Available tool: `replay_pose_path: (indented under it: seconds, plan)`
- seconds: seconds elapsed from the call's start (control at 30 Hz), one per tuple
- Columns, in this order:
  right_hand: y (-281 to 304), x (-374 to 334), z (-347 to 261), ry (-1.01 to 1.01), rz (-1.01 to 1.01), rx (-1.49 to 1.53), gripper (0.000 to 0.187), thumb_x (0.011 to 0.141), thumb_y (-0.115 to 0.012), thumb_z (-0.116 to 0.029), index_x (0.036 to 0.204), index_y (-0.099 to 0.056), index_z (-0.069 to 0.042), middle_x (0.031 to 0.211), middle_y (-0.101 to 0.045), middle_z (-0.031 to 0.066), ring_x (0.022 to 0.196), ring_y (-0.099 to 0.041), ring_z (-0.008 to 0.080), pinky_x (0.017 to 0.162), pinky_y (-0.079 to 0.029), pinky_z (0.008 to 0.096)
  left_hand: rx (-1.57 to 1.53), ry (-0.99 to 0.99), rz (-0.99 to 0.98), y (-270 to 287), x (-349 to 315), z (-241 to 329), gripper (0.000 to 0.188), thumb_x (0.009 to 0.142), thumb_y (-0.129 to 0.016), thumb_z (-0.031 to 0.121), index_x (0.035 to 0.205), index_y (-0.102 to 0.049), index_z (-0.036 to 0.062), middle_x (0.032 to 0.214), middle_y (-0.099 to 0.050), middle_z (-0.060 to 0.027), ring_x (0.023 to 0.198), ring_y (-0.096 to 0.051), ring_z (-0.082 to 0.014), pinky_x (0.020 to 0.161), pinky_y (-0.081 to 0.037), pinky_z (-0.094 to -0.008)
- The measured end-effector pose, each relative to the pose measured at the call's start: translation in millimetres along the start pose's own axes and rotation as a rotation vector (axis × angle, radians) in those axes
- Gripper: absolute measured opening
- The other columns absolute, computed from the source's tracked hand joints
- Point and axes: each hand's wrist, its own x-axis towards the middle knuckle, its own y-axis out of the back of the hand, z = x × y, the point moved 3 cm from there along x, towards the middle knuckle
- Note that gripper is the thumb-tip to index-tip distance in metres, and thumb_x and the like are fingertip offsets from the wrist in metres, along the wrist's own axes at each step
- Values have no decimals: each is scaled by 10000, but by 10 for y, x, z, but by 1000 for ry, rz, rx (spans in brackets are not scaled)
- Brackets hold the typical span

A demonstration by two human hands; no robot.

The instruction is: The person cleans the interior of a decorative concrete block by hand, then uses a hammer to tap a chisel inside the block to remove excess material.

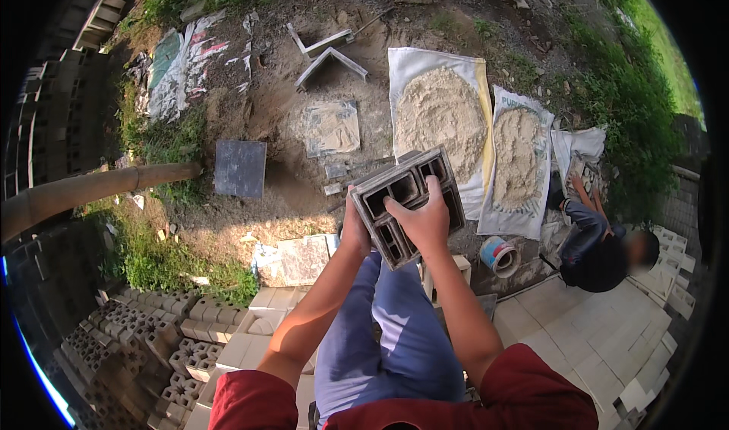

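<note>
I see the grey concrete ventilation block with square holes (408, 202) held above my blue-trousered legs (395, 331); my right hand (421, 217) clamps its top, fingers wrapped, my left hand (355, 229) grips its left edge. Beyond the block lie two sand-heaped white sacks (440, 111).

The right hand (422, 221) covers part of the top face of the grey block (410, 204), so some of its holes cannot be seen. The left hand (355, 229) is mostly hidden behind the block's left edge; only the wrist and thumb side show. The stacks of blocks (137, 346) at near left run into the dark rim. The seated person (600, 251) at right has a blurred face, and what their hands do is too small to tell.
</note>
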Motion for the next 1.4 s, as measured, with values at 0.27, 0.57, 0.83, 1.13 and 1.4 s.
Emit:
replay_pose_path:
  seconds: [0.27, 0.57, 0.83, 1.13, 1.4]
  plan:
    - [-233, 742, -25, -80, 5, -62, 815, 666, -871, -436, 1263, -556, 21, 1061, -717, 253, 1000, -705, 395, 880, -544, 437, -32, 61, 82, 81, 878, 110, 706, 1061, -280, 619, 1407, -554, 69, 1345, -645, -127, 1198, -631, -274, 1078, -477, -411]
    - [-216, 1445, 119, -182, -20, -67, 930, 671, -858, -472, 1385, -506, 10, 1164, -694, 277, 1104, -676, 418, 938, -528, 453, -220, 108, 82, -43, 1774, -57, 716, 1072, -238, 576, 1349, -592, 19, 1248, -688, -167, 1097, -685, -299, 1043, -515, -415]
    - [-494, 2126, -244, -228, 144, -100, 931, 669, -855, -484, 1379, -504, 5, 1179, -690, 278, 1111, -673, 415, 938, -528, 451, 210, -22, 266, 235, 2803, 373, 628, 1077, -367, 529, 1025, -729, 19, 970, -748, -95, 862, -679, -196, 817, -520, -380]
    - [-1449, 2851, -1124, -453, 282, 43, 887, 667, -854, -484, 1347, -528, -14, 1136, -701, 279, 1080, -674, 443, 922, -531, 482, 257, 395, 180, 166, 3498, 1863, 609, 1054, -375, 554, 1375, -599, 88, 1314, -669, -107, 1146, -653, -281, 1033, -504, -429]
    - [-2621, 3003, -2163, -688, 407, 242, 851, 655, -853, -475, 1313, -539, -37, 1091, -718, 249, 1028, -694, 424, 880, -545, 485, 608, 736, 94, 297, 3799, 3710, 794, 939, -400, 768, 1399, -593, 151, 1349, -651, -118, 1160, -657, -329, 1032, -513, -520]
